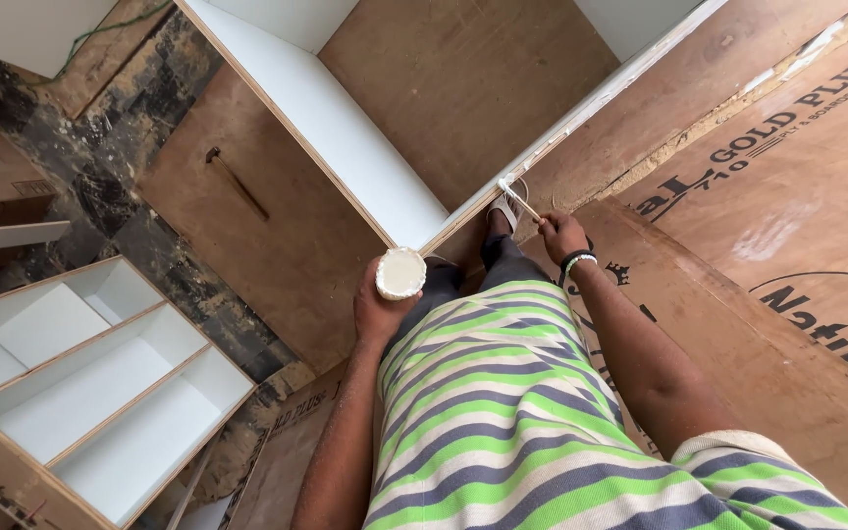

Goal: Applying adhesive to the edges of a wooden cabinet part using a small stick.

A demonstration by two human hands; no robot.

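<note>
Near the white laminated panel edge (pixel 581 118), the right hand (pixel 561 236) pinches a thin, light stick (pixel 517 196). Left hand (pixel 377 299) grips a small round cream-filled tub (pixel 400 273); it looks light and rigid, best held around its sides.

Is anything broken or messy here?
The floor looks worn and blotchy, dark with patches. A hammer lies loose on a plywood sheet. The left hand holds a small tub; nothing looks spilled.
</note>
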